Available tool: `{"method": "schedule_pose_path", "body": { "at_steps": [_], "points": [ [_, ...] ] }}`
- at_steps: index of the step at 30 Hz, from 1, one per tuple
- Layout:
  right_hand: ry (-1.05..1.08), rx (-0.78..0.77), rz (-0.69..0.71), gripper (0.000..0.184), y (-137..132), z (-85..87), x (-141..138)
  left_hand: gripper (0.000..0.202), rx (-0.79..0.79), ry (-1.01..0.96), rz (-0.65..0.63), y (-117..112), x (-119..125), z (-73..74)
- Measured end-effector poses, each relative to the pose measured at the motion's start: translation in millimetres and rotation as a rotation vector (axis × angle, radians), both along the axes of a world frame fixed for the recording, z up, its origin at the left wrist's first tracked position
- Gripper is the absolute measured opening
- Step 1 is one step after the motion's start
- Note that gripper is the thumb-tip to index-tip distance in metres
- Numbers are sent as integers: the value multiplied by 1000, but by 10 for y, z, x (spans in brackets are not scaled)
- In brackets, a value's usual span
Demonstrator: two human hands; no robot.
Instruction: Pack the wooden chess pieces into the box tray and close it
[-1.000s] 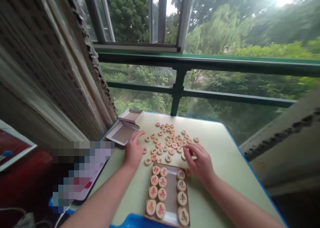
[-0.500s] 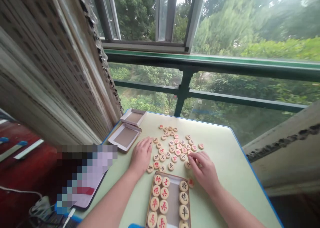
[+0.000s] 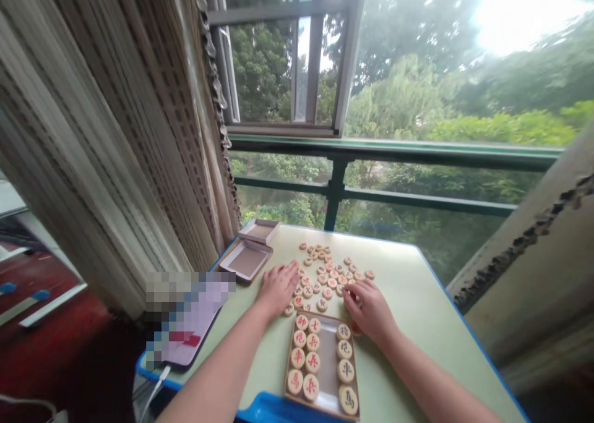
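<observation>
Chinese chess pieces (image 3: 322, 303), round and pale with red or black characters, lie scattered over the middle of the table. My left hand (image 3: 278, 290) rests on the left edge of this scatter, fingers stretched forward and covering some pieces. At its right edge my right hand (image 3: 371, 311) has its fingers curled in beside several pieces; what is between the fingertips is hidden. A red-marked piece lies partly under this hand. Nearest me stands a shallow box (image 3: 330, 373), with two columns of red pieces (image 3: 312, 362) on its left and one column of black pieces (image 3: 345, 371) on its right.
Two shallow box parts (image 3: 245, 261) lie at the table's far left. A phone (image 3: 197, 324) with a blurred screen and a white cable (image 3: 155, 389) is at the left edge. Curtains (image 3: 139, 132) hang at the left; a green railing (image 3: 394, 157) and window stand beyond the table (image 3: 408, 342).
The view has tilted up and shifted. My left hand has moved right, further over the scattered pieces. My right hand stays by the right edge of the scatter, now covering a piece seen earlier.
</observation>
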State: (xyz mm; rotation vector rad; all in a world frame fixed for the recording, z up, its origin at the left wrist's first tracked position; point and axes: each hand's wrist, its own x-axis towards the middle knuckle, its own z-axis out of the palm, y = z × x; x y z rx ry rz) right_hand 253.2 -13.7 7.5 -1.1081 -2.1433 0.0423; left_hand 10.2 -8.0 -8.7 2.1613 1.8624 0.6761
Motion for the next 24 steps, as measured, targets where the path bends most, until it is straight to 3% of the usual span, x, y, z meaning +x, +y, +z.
{"method": "schedule_pose_path", "body": {
  "at_steps": [7, 13, 20, 24],
  "points": [
    [-51, 59, -9, 18, 61, -23, -19, 36, 82, -60, 48, 179, -37, -104],
    [-59, 50, -7, 18, 121, -17, -13, 27, 120, -239, 93, 348, -95, -216],
    [-21, 9, -20, 19, 231, -19, -22, 45, 173, -348, 113, 484, -101, -209],
    [-46, -39, 22, 18, 254, -25, -27, 45, 130, -397, 115, 536, -107, -230]
  ]
}}
